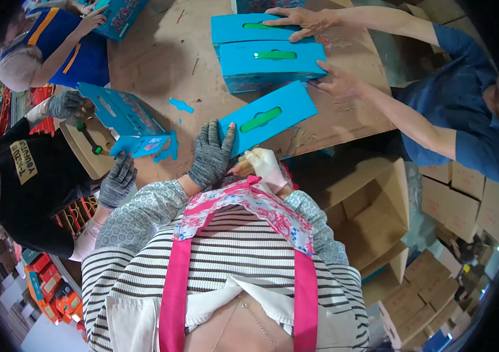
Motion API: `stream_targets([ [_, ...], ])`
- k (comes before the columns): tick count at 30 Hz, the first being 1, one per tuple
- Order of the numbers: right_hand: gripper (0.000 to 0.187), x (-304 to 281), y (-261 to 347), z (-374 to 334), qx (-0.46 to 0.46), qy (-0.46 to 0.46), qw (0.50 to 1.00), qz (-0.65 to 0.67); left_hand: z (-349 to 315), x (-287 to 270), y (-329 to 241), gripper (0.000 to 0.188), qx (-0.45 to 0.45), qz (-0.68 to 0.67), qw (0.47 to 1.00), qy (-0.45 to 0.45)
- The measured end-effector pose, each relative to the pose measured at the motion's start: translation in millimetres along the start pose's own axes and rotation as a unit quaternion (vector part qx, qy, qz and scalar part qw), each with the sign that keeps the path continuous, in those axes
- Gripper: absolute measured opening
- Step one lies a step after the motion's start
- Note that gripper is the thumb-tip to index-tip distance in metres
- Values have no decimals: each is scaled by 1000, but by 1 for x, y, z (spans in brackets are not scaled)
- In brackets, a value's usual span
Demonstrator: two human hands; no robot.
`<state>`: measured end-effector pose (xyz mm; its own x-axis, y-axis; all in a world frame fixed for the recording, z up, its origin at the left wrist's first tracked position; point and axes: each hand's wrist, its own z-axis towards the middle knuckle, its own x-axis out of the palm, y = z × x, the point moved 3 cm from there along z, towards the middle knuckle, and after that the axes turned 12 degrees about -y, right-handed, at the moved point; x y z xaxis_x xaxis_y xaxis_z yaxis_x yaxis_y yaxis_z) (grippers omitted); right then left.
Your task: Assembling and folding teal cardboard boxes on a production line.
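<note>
A blue carton with a green handle [261,119] lies tilted on the table in front of me. My left hand [211,151], in a grey knit glove with a bare fingertip, rests on the carton's left end, fingers stretched out. At its near edge is my right hand [264,166] in a white glove with bare fingertips; the fingers are bent together, and what they may hold is hidden. Beyond stand two more blue cartons [273,58] side by side, under both bare hands of a co-worker [325,76] on the right.
At left, a co-worker in grey gloves [117,179] holds an opened blue carton [126,117]. Another person [64,47] works at the far left. Blue cut-out scraps [181,105] lie on the brown table [155,64]. An open cardboard box [372,217] stands near my right side.
</note>
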<state>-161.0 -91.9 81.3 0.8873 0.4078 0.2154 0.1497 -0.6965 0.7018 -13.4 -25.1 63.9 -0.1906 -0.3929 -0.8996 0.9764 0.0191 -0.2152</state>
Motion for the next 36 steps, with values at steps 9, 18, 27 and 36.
stream_targets([
  [9, 28, 10, -7, 4, 41, -58, 997, 10, 5, -3, 1, 87, 0, -13, 1000, 14],
  [18, 30, -9, -3, 0, -3, 89, 994, -66, 26, -15, -3, 83, 4, 32, 995, 97],
  [27, 28, -23, -8, -4, 20, -36, 999, -35, 33, -9, -2, 84, -11, -54, 998, 27],
  [36, 18, -47, -30, 21, -158, -68, 965, -197, 45, -19, -6, 98, -72, -74, 985, 140],
])
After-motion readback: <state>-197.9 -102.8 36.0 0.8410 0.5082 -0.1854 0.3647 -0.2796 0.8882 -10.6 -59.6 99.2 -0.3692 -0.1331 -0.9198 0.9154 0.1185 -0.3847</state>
